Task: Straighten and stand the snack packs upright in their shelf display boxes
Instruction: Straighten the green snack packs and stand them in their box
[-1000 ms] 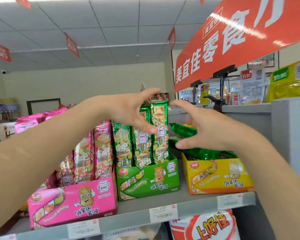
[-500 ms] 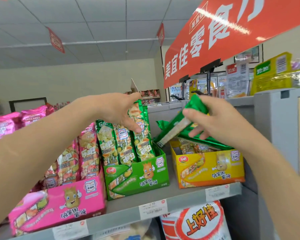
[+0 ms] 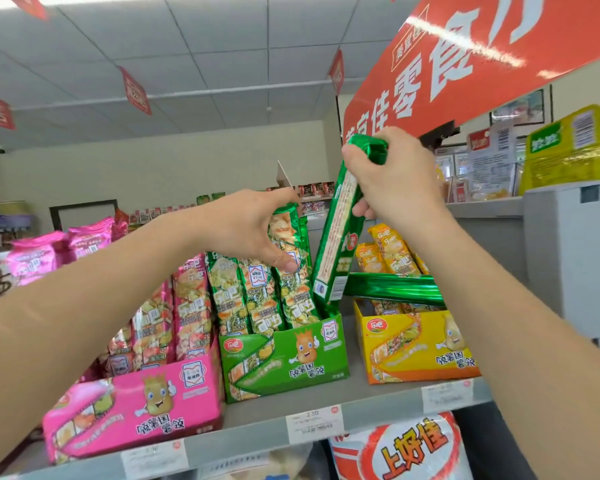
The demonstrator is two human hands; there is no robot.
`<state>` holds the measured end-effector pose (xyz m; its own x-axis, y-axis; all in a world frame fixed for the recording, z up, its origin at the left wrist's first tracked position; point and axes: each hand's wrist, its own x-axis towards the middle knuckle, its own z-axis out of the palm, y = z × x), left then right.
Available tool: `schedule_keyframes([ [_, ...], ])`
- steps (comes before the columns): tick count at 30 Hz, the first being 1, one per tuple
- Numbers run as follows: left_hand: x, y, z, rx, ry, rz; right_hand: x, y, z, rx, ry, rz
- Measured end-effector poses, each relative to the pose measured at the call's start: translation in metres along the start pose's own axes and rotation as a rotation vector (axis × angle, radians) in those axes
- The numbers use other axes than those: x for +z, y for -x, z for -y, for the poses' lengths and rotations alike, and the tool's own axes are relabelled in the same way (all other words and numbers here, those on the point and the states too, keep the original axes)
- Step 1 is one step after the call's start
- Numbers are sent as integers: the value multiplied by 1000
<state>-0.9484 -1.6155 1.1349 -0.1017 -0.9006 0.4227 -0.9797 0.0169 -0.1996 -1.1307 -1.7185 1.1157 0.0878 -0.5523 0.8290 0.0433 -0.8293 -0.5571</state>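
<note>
My right grip (image 3: pixel 395 181) pinches a green pack (image 3: pixel 336 237) by its top; left grip (image 3: pixel 246 226) clasps boxed packs (image 3: pixel 293 299) (tag (image 3: pixel 314 424) reads 2.50).

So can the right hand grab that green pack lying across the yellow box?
Probably not yet. The right hand is busy gripping another green pack, tilted above the green box. The lying pack sits uncovered on the yellow box, just below that hand.

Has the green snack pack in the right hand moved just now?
Yes. The green pack has swung from slanting over the yellow box to nearly upright, its lower end at the green box.
</note>
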Motion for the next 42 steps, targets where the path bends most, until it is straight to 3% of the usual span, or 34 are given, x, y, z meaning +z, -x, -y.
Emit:
schedule_keyframes([
  [4,-3,0,3,7,89,13,7,-6,8,27,175,137],
  [9,-9,-1,2,34,191,44,-21,-24,16,-17,373,681],
  [11,-10,-3,2,15,233,36,-27,-30,17,-113,424,673],
  [15,-12,-6,2,-13,327,92,-6,-23,8,-39,67,606],
  [21,-11,-8,3,-9,424,121,22,-8,-3,-60,329,506],
  [27,-12,-11,5,-2,352,103,14,-4,10,-67,393,823],
  [30,-12,-12,4,5,260,38,16,-10,10,-46,378,850],
  [35,-13,-10,8,13,441,32,24,2,-17,151,234,965],
  [42,-13,-15,3,-37,246,209,17,3,-29,246,-77,863],
])
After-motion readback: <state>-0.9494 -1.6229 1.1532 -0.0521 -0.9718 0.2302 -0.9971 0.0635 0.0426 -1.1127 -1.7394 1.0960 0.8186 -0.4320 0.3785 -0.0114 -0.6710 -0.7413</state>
